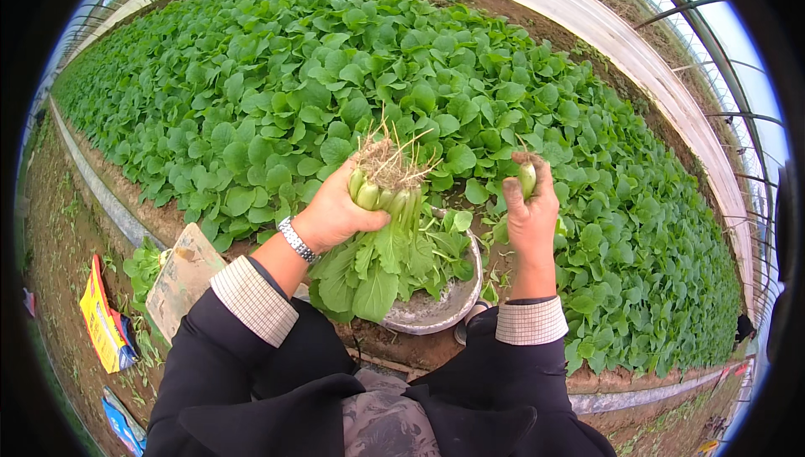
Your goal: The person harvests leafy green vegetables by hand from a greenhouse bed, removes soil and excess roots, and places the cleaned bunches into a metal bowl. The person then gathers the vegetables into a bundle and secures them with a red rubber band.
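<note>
A bunch of leafy greens (390, 237) hangs upside down in my left hand (336, 208), its roots (393, 161) pointing up and away from me. The pale stems are pressed together under my thumb. To the right, my right hand (533, 218) grips a single leafy green plant (527, 179) by its pale stem base, between thumb and fingers. Soil clings to that plant's root and to my fingers. Below the bunch stands a round grey basin (434, 315) with more loose greens (454, 249) in it, partly hidden by the bunch.
A dense bed of green plants (302, 79) fills the ground ahead. Left of my leg are a dirty flat board (185, 274), more greens (143, 268), a yellow printed bag (104, 318) and a blue packet (122, 425). Greenhouse hoops (692, 4) arch over the right side.
</note>
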Tool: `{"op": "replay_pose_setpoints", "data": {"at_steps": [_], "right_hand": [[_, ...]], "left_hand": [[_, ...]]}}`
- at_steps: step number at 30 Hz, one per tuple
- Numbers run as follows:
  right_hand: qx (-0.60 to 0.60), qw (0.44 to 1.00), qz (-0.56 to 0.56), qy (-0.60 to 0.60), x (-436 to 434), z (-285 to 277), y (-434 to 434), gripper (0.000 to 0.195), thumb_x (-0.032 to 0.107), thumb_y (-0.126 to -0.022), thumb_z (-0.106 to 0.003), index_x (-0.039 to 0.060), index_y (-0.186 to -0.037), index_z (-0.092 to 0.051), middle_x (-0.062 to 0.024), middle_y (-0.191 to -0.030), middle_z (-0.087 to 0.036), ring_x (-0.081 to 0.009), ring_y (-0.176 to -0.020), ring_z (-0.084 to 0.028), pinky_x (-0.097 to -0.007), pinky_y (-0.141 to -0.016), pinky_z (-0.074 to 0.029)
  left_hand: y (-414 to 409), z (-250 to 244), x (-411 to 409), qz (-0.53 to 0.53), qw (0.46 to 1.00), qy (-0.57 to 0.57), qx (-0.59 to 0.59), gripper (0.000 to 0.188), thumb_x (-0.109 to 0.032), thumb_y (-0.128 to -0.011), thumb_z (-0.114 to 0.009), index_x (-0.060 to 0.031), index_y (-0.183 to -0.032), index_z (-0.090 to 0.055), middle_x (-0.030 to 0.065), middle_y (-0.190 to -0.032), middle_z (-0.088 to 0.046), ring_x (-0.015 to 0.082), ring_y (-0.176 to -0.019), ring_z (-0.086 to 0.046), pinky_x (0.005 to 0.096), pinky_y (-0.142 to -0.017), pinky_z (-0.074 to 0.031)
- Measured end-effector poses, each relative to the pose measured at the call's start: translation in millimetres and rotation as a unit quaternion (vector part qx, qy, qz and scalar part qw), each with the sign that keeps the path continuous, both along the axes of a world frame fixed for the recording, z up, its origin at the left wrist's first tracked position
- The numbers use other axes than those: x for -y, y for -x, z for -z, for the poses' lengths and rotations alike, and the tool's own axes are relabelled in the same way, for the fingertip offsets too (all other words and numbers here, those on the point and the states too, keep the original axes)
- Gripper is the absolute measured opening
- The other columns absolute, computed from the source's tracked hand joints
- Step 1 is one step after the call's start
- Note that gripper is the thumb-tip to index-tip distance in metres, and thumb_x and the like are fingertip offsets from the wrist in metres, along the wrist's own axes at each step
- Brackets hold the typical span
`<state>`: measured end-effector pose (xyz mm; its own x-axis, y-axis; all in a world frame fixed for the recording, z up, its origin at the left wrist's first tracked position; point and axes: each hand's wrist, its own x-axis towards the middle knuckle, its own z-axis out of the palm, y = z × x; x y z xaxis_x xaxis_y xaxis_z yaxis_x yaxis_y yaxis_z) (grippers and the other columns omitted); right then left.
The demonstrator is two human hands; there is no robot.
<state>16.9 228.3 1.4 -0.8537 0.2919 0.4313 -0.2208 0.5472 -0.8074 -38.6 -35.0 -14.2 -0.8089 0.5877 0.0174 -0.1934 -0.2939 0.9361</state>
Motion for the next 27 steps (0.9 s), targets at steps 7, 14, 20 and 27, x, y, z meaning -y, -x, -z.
{"op": "replay_pose_setpoints", "data": {"at_steps": [7,14,20,27], "right_hand": [[0.074,0.983,-0.165,0.024,69.8,37.2,9.1,0.046,0.037,-0.089,-0.064,-0.0018,-0.113,-0.057,-0.0131,-0.096,-0.055,-0.0257,-0.091,-0.056,-0.0326,-0.083,-0.045],[0.166,0.847,-0.308,0.401,80.6,48.9,15.3,0.067,0.037,-0.080,-0.075,0.0001,-0.128,-0.046,-0.0084,-0.119,-0.055,-0.0180,-0.108,-0.053,-0.0324,-0.094,-0.042],[0.192,0.866,-0.322,0.331,84.8,35.8,12.6,0.061,0.020,-0.072,-0.081,-0.0029,-0.121,-0.054,-0.0102,-0.111,-0.063,-0.0198,-0.098,-0.060,-0.0325,-0.091,-0.046],[0.165,0.917,-0.299,0.207,117.6,28.8,12.5,0.062,0.009,-0.075,-0.076,-0.0073,-0.128,-0.049,-0.0138,-0.117,-0.061,-0.0210,-0.106,-0.059,-0.0336,-0.095,-0.045]], "left_hand": [[-0.6,5.7,-9.3,-0.022,0.999,-0.023,-0.011,0.082,0.010,-0.068,-0.068,-0.0037,-0.141,-0.031,0.0040,-0.126,-0.053,0.0142,-0.115,-0.052,0.0308,-0.099,-0.042],[-6.6,8.2,-4.8,-0.008,0.999,-0.053,0.006,0.089,0.012,-0.068,-0.067,-0.0058,-0.145,-0.026,0.0048,-0.132,-0.049,0.0154,-0.121,-0.048,0.0331,-0.104,-0.038],[-3.3,13.9,3.9,0.045,0.998,-0.019,-0.048,0.101,0.007,-0.062,-0.073,-0.0059,-0.147,-0.019,0.0076,-0.132,-0.048,0.0165,-0.122,-0.046,0.0311,-0.104,-0.038],[-9.9,-7.0,52.4,-0.045,0.843,0.453,-0.288,0.104,-0.040,-0.057,-0.085,-0.0056,-0.140,-0.031,0.0195,-0.126,-0.046,0.0361,-0.120,-0.043,0.0398,-0.102,-0.038]]}}
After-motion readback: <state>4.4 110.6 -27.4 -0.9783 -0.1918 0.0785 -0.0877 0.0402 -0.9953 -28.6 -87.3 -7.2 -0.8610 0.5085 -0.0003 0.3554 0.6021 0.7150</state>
